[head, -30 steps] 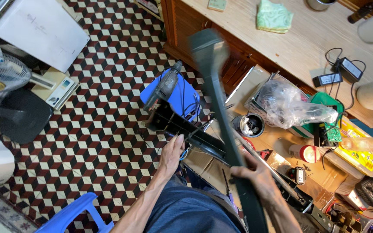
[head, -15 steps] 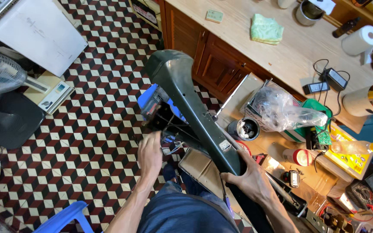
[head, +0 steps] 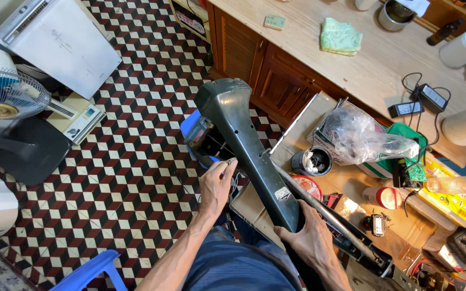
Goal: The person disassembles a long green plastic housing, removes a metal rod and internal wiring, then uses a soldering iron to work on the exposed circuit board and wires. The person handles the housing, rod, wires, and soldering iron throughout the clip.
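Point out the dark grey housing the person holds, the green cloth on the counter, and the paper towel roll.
dark grey housing [head: 246,145], head view, middle of its long back.
green cloth [head: 340,36], head view, centre of the folded cloth.
paper towel roll [head: 464,47], head view, its white side.

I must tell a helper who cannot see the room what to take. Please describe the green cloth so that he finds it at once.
Look at the long wooden counter along the top right of the view. The green cloth lies folded on its bare surface, beside a small pale green flat pad and left of a metal pot. It is the only soft, crumpled thing there.
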